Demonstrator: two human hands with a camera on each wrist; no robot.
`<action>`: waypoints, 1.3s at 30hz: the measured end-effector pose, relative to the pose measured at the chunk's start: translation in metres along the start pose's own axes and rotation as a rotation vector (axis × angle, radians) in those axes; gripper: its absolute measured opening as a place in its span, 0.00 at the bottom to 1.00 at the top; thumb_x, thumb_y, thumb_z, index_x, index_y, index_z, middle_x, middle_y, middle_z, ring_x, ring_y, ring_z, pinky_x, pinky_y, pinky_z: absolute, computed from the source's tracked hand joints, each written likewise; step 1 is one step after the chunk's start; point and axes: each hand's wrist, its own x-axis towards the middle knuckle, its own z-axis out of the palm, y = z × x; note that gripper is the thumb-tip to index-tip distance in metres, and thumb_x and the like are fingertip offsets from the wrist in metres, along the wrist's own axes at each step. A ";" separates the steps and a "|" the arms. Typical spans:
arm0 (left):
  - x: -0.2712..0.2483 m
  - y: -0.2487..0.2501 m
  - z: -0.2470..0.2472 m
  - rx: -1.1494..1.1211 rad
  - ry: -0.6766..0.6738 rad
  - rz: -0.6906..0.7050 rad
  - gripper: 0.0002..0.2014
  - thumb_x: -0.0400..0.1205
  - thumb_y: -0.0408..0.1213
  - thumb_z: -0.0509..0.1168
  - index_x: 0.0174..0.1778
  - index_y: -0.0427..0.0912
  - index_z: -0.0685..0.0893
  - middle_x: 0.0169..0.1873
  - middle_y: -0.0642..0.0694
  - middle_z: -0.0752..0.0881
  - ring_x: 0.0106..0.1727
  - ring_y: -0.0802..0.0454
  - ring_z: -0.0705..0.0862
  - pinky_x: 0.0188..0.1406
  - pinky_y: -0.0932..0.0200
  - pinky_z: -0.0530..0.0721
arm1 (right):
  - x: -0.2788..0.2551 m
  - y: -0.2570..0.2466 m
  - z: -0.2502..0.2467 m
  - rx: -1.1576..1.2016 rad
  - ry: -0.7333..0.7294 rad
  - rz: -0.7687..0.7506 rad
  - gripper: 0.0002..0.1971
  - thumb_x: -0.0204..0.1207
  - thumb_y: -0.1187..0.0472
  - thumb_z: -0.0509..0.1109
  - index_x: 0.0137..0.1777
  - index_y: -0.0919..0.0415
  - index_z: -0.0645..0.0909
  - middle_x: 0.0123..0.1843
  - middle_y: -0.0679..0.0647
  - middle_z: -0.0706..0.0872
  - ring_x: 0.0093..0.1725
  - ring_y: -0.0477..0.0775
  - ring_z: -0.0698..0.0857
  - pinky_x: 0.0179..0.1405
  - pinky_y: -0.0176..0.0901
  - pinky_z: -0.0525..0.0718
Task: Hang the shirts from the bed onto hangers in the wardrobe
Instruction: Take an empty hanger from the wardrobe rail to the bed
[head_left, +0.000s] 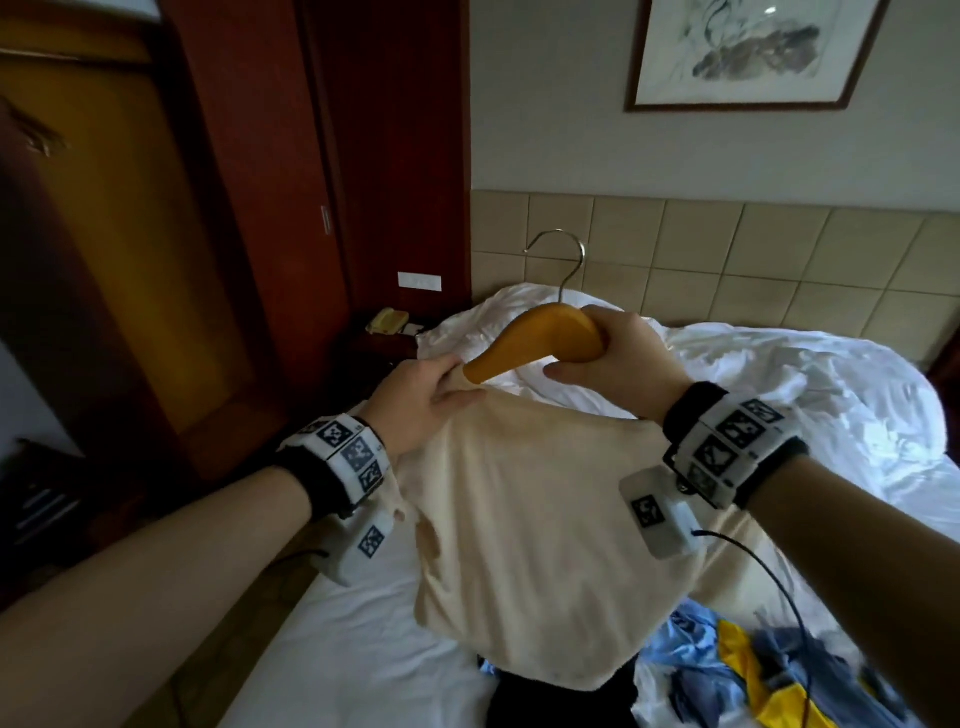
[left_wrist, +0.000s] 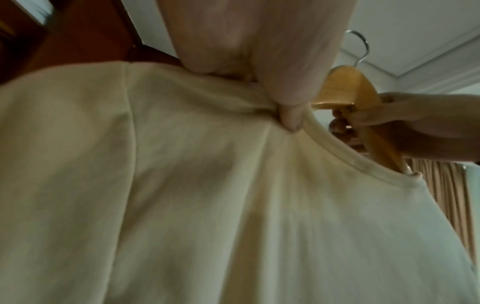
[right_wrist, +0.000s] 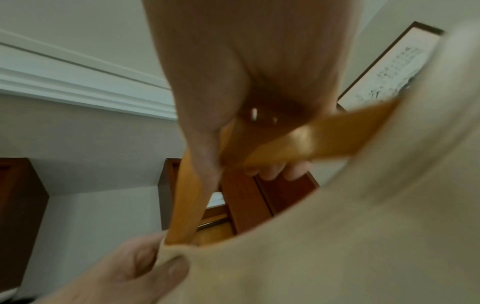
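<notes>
One cream shirt (head_left: 524, 499) hangs above the bed (head_left: 363, 649), its collar pinched by the left hand (head_left: 421, 400); the right hand (head_left: 618, 358) grips a wooden hanger (head_left: 535, 338) – one arm inside the neck. Forcing the free end risks stretching the collar – or dropping the shirt.

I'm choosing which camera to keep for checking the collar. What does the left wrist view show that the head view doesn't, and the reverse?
Only the left wrist view shows the ribbed collar pinched by the left hand, with the hanger's right arm slipping inside the neck opening.

Only the head view shows the bed, the pile of other clothes and the wardrobe.

Both hands appear in each, as do the cream shirt, the right hand gripping the wooden hanger, and its metal hook.
</notes>
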 end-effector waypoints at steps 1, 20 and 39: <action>-0.003 -0.001 -0.005 0.006 0.012 0.006 0.10 0.81 0.45 0.72 0.55 0.47 0.85 0.43 0.57 0.88 0.47 0.64 0.86 0.50 0.65 0.81 | 0.000 0.003 -0.006 0.021 -0.046 -0.022 0.16 0.65 0.55 0.85 0.47 0.49 0.81 0.39 0.41 0.83 0.40 0.41 0.82 0.37 0.31 0.74; -0.082 -0.049 -0.115 0.131 0.150 -0.324 0.06 0.84 0.48 0.67 0.50 0.51 0.85 0.41 0.54 0.89 0.43 0.64 0.86 0.49 0.59 0.83 | -0.006 0.020 0.039 0.071 -0.447 -0.166 0.10 0.80 0.46 0.70 0.41 0.50 0.81 0.32 0.37 0.84 0.35 0.38 0.82 0.36 0.29 0.77; -0.403 -0.124 -0.367 0.498 0.418 -0.927 0.19 0.82 0.51 0.69 0.66 0.46 0.79 0.54 0.48 0.86 0.55 0.46 0.85 0.51 0.54 0.79 | -0.014 -0.296 0.271 0.285 -0.678 -0.573 0.16 0.78 0.46 0.73 0.38 0.59 0.83 0.33 0.50 0.87 0.35 0.44 0.86 0.37 0.41 0.83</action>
